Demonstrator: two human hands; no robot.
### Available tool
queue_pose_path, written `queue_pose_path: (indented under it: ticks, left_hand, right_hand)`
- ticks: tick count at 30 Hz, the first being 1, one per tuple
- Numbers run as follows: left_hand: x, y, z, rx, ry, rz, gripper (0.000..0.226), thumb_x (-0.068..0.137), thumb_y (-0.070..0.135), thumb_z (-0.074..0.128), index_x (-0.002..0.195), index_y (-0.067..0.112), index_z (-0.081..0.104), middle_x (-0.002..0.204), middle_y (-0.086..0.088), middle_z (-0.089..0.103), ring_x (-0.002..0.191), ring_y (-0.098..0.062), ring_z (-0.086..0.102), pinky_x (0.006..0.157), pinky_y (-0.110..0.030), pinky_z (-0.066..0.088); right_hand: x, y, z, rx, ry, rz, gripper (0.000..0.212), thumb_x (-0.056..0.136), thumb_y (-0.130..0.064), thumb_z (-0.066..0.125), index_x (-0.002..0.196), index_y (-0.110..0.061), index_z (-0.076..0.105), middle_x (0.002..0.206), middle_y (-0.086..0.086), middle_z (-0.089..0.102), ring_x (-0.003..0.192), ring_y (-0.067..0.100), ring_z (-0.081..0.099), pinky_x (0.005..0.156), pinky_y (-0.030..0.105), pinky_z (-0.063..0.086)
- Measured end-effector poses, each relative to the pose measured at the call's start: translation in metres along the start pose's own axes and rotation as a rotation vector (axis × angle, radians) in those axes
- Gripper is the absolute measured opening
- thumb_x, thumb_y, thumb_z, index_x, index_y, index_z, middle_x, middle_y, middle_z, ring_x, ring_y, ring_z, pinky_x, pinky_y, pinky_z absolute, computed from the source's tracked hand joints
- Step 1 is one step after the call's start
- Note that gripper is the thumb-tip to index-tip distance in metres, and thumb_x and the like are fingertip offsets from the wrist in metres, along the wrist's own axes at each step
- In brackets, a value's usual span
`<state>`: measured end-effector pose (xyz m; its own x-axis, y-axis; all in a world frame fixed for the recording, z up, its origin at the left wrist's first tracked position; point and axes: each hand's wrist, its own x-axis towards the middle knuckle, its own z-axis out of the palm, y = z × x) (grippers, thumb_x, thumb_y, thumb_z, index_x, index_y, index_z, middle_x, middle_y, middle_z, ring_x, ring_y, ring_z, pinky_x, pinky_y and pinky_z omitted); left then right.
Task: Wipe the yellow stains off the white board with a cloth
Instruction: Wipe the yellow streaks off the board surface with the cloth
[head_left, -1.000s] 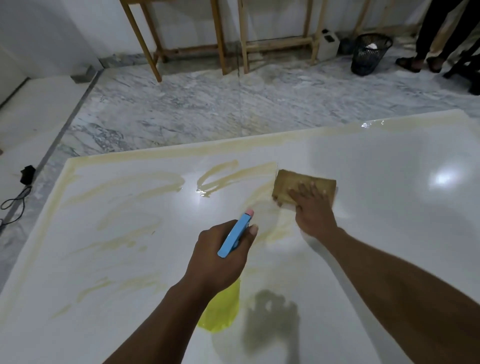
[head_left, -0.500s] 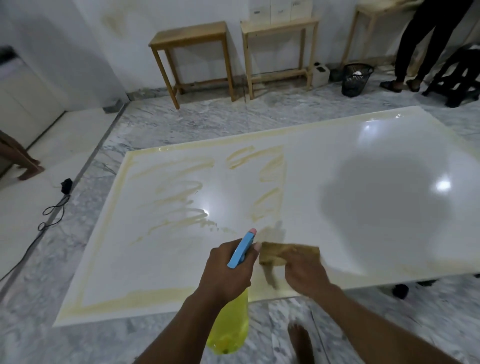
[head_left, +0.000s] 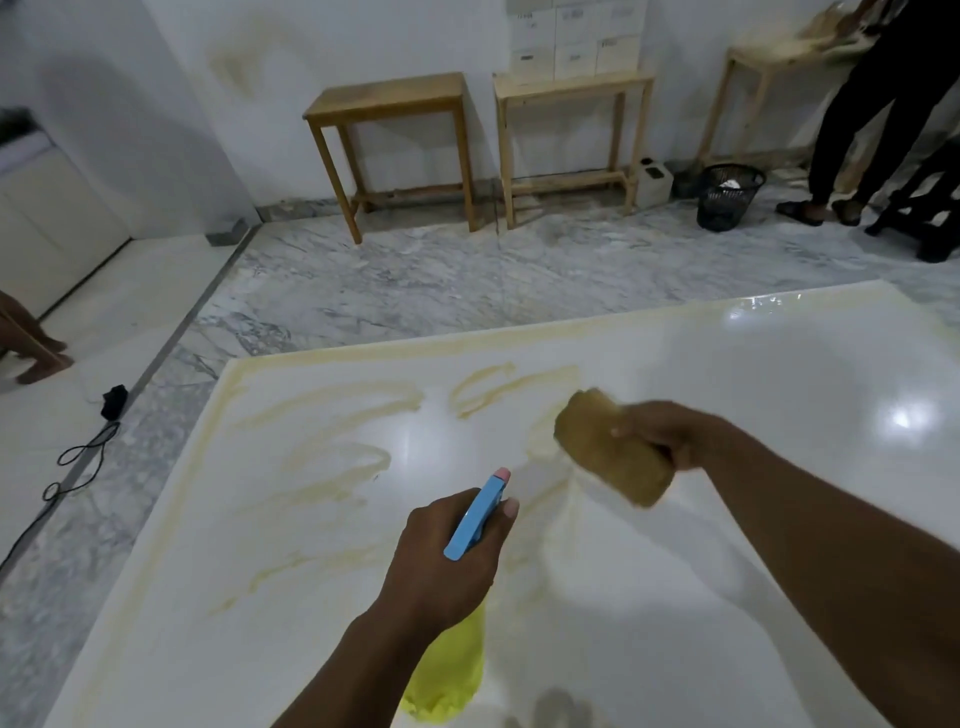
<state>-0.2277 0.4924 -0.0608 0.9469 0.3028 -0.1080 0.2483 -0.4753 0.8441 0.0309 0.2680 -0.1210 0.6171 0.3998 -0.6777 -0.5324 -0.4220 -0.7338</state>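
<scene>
A large glossy white board (head_left: 753, 545) lies flat on the marble floor. Yellow stains (head_left: 332, 410) streak its left half and run along its far and left edges. My right hand (head_left: 670, 431) grips a folded, yellow-brown cloth (head_left: 610, 449) over the middle of the board; the cloth is blurred and looks lifted off the surface. My left hand (head_left: 441, 561) holds a spray bottle (head_left: 475, 519) with a blue head, a pink nozzle and a yellow body that hangs below my wrist.
Two wooden tables (head_left: 389, 104) stand against the far wall, one with white boxes on it. A black mesh bin (head_left: 727, 195) and a person's legs (head_left: 852, 130) are at the back right. A black cable (head_left: 78, 457) trails on the floor at left.
My right hand has carried the cloth from the board's near edge up and forward to its middle, gripping it in the air. The view has moved closer. My left hand holds the bottle as before.
</scene>
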Motion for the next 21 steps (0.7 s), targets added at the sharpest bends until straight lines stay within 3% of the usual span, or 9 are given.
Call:
queue_pose_path:
  ticks: [3, 5, 8, 11, 13, 15, 17, 21]
  left_hand:
    - [0.054, 0.001, 0.004, 0.021, 0.02, -0.009, 0.044, 0.101, 0.054, 0.062, 0.106, 0.012, 0.074, 0.074, -0.015, 0.065, 0.069, -0.04, 0.068, 0.075, -0.056, 0.059]
    - [0.081, 0.002, 0.006, 0.016, 0.039, -0.01, 0.044, 0.099, 0.06, 0.06, 0.101, 0.017, 0.072, 0.073, -0.015, 0.064, 0.069, -0.04, 0.067, 0.074, -0.057, 0.059]
    - [0.11, -0.001, 0.008, -0.001, 0.072, -0.002, 0.05, 0.099, 0.058, 0.06, 0.104, 0.01, 0.073, 0.073, -0.015, 0.064, 0.068, -0.039, 0.066, 0.071, -0.056, 0.056]
    - [0.118, -0.011, 0.009, 0.007, 0.06, -0.017, 0.051, 0.099, 0.062, 0.059, 0.093, 0.012, 0.072, 0.071, -0.015, 0.062, 0.066, -0.037, 0.066, 0.069, -0.056, 0.055]
    - [0.118, -0.02, 0.01, 0.017, 0.051, -0.035, 0.055, 0.094, 0.069, 0.056, 0.083, 0.018, 0.069, 0.07, -0.014, 0.062, 0.063, -0.034, 0.068, 0.069, -0.056, 0.056]
    - [0.118, -0.031, 0.008, 0.03, 0.061, -0.058, 0.059, 0.088, 0.074, 0.054, 0.083, 0.017, 0.069, 0.07, -0.013, 0.064, 0.062, -0.032, 0.069, 0.069, -0.055, 0.057]
    - [0.114, -0.044, 0.008, 0.055, 0.066, -0.072, 0.054, 0.093, 0.069, 0.057, 0.081, 0.018, 0.069, 0.069, -0.013, 0.063, 0.062, -0.033, 0.069, 0.069, -0.056, 0.056]
    - [0.087, -0.053, 0.002, 0.073, 0.042, -0.088, 0.039, 0.098, 0.054, 0.063, 0.078, 0.021, 0.068, 0.069, -0.013, 0.064, 0.062, -0.033, 0.069, 0.068, -0.055, 0.056]
  right_hand:
    - [0.058, -0.078, -0.022, -0.327, 0.208, -0.209, 0.03, 0.09, -0.002, 0.054, 0.118, 0.002, 0.063, 0.103, 0.015, 0.065, 0.082, 0.027, 0.062, 0.072, 0.035, 0.049]
    - [0.09, -0.116, -0.025, -0.641, 0.328, -0.329, 0.023, 0.087, -0.014, 0.052, 0.103, -0.005, 0.065, 0.102, 0.014, 0.064, 0.082, 0.027, 0.057, 0.068, 0.031, 0.04]
    - [0.143, -0.133, -0.025, -0.946, 0.416, -0.4, 0.02, 0.089, -0.008, 0.047, 0.102, -0.015, 0.061, 0.114, 0.015, 0.065, 0.094, 0.032, 0.058, 0.075, 0.034, 0.04]
    - [0.193, -0.102, -0.024, -1.101, 0.279, -0.344, 0.044, 0.094, -0.015, 0.05, 0.137, -0.023, 0.053, 0.145, 0.014, 0.051, 0.129, 0.036, 0.049, 0.099, 0.041, 0.041]
    - [0.218, -0.07, -0.019, -1.239, 0.238, -0.308, 0.056, 0.098, -0.029, 0.043, 0.153, -0.032, 0.031, 0.163, 0.007, 0.026, 0.147, 0.035, 0.024, 0.115, 0.049, 0.025]
    - [0.235, -0.044, -0.015, -1.264, 0.323, -0.347, 0.059, 0.1, -0.042, 0.034, 0.156, -0.041, 0.015, 0.168, -0.001, 0.003, 0.154, 0.031, 0.001, 0.121, 0.055, 0.008]
    - [0.237, -0.027, -0.008, -1.266, 0.364, -0.384, 0.059, 0.101, -0.046, 0.031, 0.156, -0.044, 0.01, 0.168, -0.002, -0.001, 0.154, 0.03, -0.003, 0.122, 0.056, 0.003]
    - [0.194, 0.016, 0.019, -1.288, 0.39, -0.408, 0.067, 0.09, -0.055, 0.021, 0.155, -0.043, 0.017, 0.168, -0.002, 0.008, 0.154, 0.03, 0.005, 0.121, 0.055, 0.008]
